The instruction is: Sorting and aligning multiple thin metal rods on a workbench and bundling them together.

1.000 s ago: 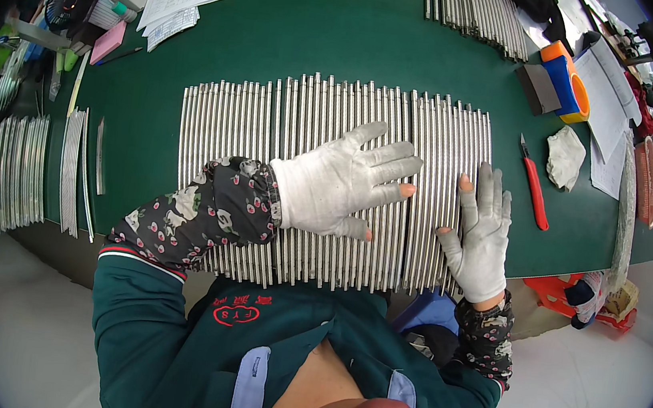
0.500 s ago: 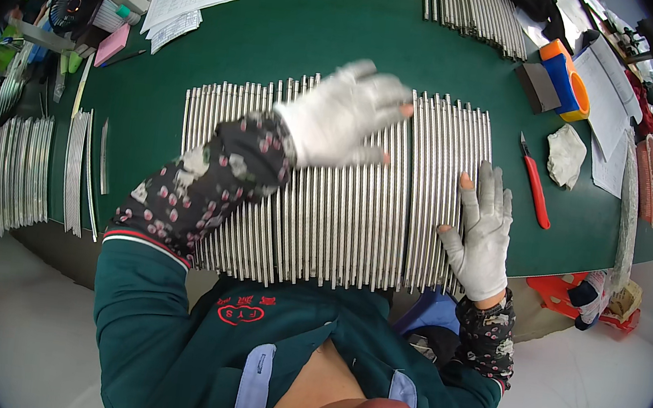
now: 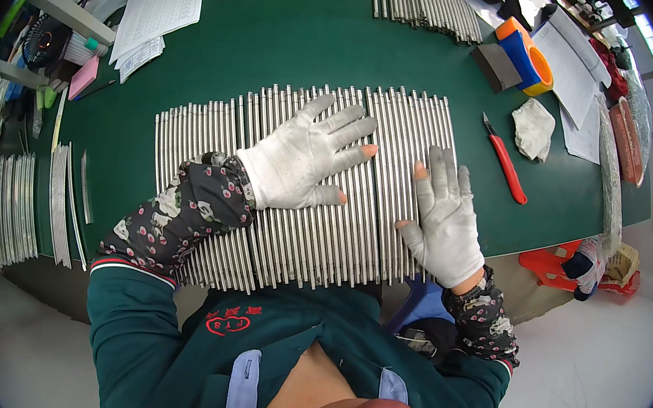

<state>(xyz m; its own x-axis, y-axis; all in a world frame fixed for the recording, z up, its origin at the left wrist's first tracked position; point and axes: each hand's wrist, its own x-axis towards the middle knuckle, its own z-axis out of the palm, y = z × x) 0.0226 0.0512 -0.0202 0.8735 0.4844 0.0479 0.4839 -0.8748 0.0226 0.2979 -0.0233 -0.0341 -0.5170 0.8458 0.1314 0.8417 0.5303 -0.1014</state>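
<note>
A wide row of thin metal rods (image 3: 322, 244) lies side by side at the near edge of the green table, their far ends slightly uneven. My left hand (image 3: 304, 153), in a white glove with bare thumb and index tips, rests palm down over the middle of the row with its fingers spread. On the row's right edge lies my right hand (image 3: 444, 217), gloved the same way, fingers stretched out and thumb apart. Neither hand grips anything. Two darker gaps split the rods into groups.
To the right lie red-handled cutters (image 3: 506, 164), a crumpled white cloth (image 3: 531, 129) and an orange-and-blue tape dispenser (image 3: 524, 57). More rods (image 3: 425, 6) sit at the far edge. Bundles of thin strips (image 3: 8, 204) are at left, with paper sheets (image 3: 159, 12) beyond.
My left hand has come down and toward me, from a blurred sweep to lying flat on the rods. The whole view has shifted; my right hand stays at the row's right edge.
</note>
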